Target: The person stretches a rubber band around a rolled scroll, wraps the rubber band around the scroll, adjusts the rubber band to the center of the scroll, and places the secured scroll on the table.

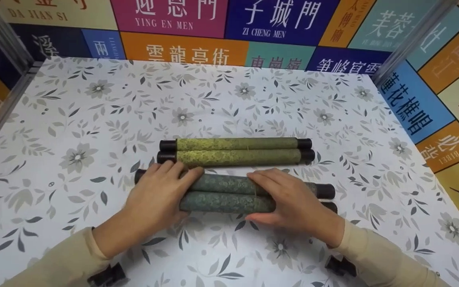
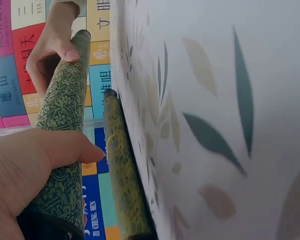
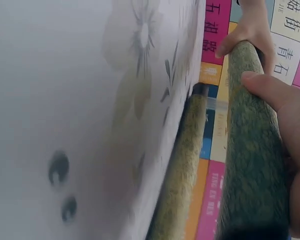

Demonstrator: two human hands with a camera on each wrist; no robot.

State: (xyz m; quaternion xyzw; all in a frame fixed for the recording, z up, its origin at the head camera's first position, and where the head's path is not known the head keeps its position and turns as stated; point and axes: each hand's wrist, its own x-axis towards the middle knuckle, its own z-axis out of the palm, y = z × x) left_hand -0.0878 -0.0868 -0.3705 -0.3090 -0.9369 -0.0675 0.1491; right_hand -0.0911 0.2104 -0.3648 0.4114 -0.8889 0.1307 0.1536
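Two dark green patterned scrolls with black end knobs lie side by side in both hands, the far one (image 1: 225,183) against the near one (image 1: 221,202). The left hand (image 1: 155,195) grips them near the left end, fingers over the back and thumb at the front. Toward the right end the right hand (image 1: 293,199) grips the same pair. Both wrist views show a green scroll (image 2: 62,105) held above the tabletop. Just behind, two yellow-green scrolls (image 1: 237,157) with black knobs rest on the table, parallel and touching. The hands partly cover the green pair.
A white cloth with grey flowers and leaves covers the table (image 1: 102,119). Colourful panels (image 1: 185,48) with Chinese lettering stand along its back and sides. Metal posts (image 1: 412,40) rise at the back corners.
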